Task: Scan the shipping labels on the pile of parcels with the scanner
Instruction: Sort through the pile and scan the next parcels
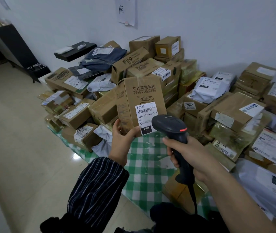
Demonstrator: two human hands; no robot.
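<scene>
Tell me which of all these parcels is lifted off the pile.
The tall brown box whose label reads 15H-159-A03-210. The left hand grips its lower corner, holding it upright before the scanner; the rest lie in the pile.

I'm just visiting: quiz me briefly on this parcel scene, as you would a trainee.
1. True or false: the right hand grips the scanner.
2. The left hand holds: A a bottle; B a cardboard box; C nothing.
3. Fill in: the label's black patch reads ____.
Key: 1 true; 2 B; 3 15H.
</scene>
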